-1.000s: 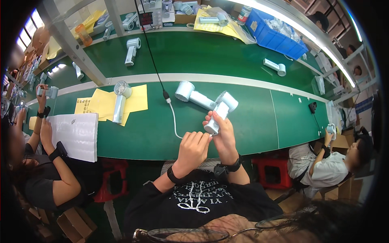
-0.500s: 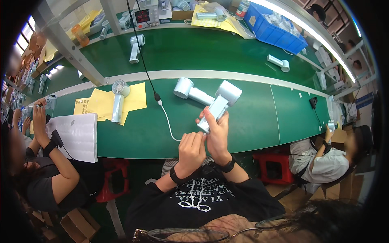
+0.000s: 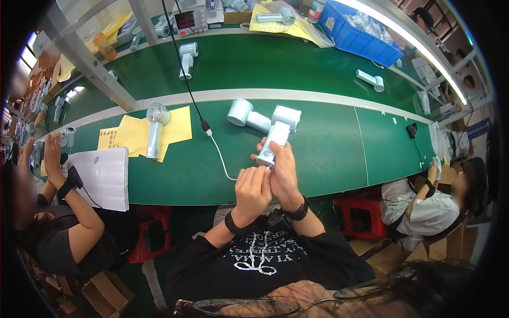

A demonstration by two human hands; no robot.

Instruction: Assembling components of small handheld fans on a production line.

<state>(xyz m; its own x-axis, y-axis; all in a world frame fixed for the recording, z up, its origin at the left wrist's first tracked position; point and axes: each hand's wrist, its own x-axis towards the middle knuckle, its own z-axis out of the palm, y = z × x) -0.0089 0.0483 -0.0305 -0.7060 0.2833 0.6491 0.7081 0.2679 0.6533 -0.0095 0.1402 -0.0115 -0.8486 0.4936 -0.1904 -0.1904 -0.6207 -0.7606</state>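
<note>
My right hand [image 3: 285, 172] is closed round the handle of a pale blue handheld fan [image 3: 281, 130], its wide round head pointing away from me. At the handle's lower end, my left hand [image 3: 252, 188] pinches the end of a white cable [image 3: 219, 158]. Fingers hide whether the plug sits in the handle. The cable runs up to a black connector on a hanging black cord [image 3: 192, 95]. Just behind the held fan, a second pale blue fan [image 3: 242, 113] lies on the green table, its handle partly covered. Another fan [image 3: 155, 132] rests on yellow sheets to the left.
A white padded sheet [image 3: 101, 177] covers the table's left front, beside a person's hands. Along the back strip lie more fans [image 3: 186, 61], a power supply with a red display [image 3: 185, 22] and a blue bin [image 3: 360, 37]. Another person sits at the right.
The held fan has swung left and somewhat nearer to me, and stands more upright. Both hands keep their grip. Fans on the back strip have shifted slightly right.
</note>
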